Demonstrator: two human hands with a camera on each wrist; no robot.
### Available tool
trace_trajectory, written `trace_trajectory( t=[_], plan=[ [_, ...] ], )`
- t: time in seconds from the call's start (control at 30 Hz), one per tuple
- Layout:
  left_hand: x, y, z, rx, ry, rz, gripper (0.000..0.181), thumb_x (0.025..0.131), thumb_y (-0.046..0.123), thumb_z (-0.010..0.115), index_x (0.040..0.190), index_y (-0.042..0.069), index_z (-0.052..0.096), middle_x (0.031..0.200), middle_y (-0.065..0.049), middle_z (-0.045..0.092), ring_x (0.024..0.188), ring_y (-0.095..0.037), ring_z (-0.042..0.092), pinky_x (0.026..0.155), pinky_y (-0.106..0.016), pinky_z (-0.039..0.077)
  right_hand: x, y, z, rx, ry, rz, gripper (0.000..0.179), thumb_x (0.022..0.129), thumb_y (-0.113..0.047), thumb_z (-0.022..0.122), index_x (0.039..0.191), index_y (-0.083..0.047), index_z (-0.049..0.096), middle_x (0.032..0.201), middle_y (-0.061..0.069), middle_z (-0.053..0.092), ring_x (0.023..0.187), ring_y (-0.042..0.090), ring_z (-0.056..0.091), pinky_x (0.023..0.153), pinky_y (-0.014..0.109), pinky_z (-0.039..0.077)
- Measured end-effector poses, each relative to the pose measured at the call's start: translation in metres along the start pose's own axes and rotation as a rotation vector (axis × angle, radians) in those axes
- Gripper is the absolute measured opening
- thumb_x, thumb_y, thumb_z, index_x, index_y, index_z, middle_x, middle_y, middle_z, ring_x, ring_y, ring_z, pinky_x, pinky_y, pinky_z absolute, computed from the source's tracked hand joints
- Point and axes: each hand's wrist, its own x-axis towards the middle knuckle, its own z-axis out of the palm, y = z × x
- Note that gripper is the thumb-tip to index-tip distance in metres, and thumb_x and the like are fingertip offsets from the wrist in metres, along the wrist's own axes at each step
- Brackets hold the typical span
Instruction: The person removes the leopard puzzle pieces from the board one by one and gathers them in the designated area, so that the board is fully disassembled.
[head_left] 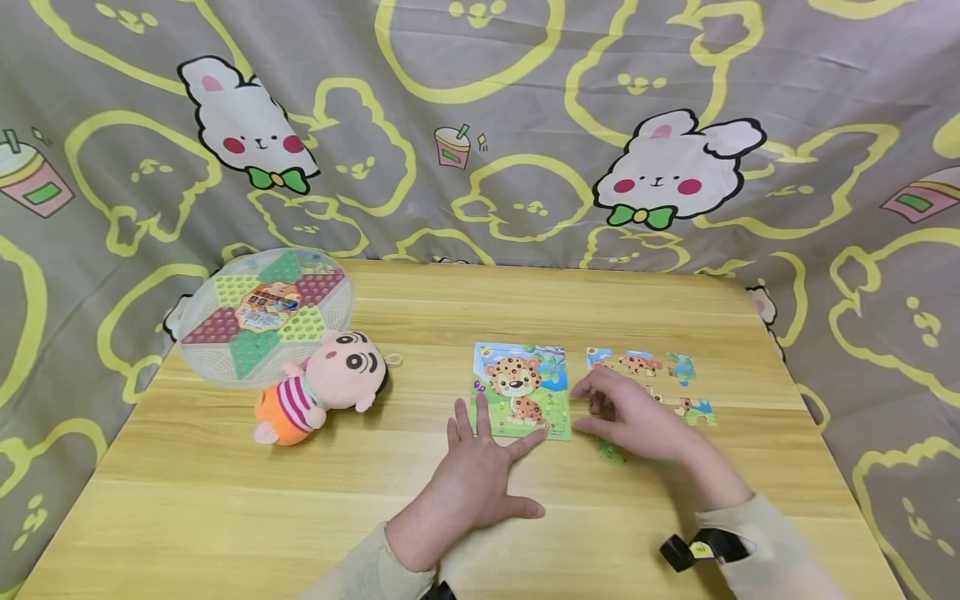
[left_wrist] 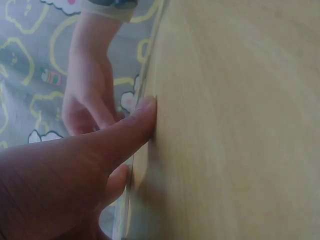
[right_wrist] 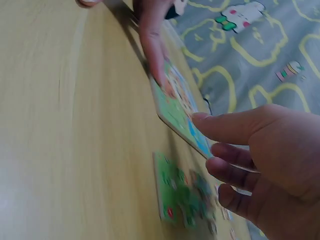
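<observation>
A square picture board (head_left: 519, 385) with a spotted leopard cub on it lies flat on the table. My left hand (head_left: 476, 479) is spread at its lower left, with some fingers extending over the lower edge and onto the picture. To the board's right, my right hand (head_left: 637, 417) has loosely bent fingers, its thumb and fingertips right at the board's edge with nothing gripped between them. Several jigsaw pieces (head_left: 701, 411) lie under and beyond the right hand, partly hidden by it. A green piece (right_wrist: 172, 192) shows below the board in the right wrist view.
A plush doll (head_left: 318, 387) in an orange and striped outfit lies on the left of the wooden table (head_left: 247, 508). Behind it is a round Chinese checkers board (head_left: 198, 354) in clear plastic. A cartoon-print curtain (head_left: 517, 225) hangs along the table's far edge and sides.
</observation>
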Motion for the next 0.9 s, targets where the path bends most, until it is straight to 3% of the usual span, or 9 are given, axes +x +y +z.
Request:
trace_trajectory(
  t=[0.27,0.9],
  plan=[
    [-0.001,-0.001,0.001,-0.003,-0.001,0.005,0.102,0.076,0.091,0.062,0.164,0.056,0.024,0.161,-0.048,0.008,0.142,-0.074,0.013,0.114,-0.071,0.035,0.025,-0.010,0.013,-0.104,-0.053,0.011,0.048,0.089,-0.023,0.089,0.129,-0.007,0.069,0.114,0.002,0.061,0.093,0.020,0.054,0.079,0.036,0.049],
    [-0.001,-0.001,0.001,0.014,-0.003,0.003,0.101,0.077,0.092,0.061,0.164,0.056,0.024,0.161,-0.048,0.010,0.142,-0.074,0.015,0.114,-0.070,0.036,0.035,-0.019,0.020,-0.122,-0.121,0.092,0.054,0.084,-0.016,0.091,0.130,-0.001,0.067,0.104,-0.002,0.062,0.093,0.017,0.056,0.087,0.040,0.053]
  ],
)
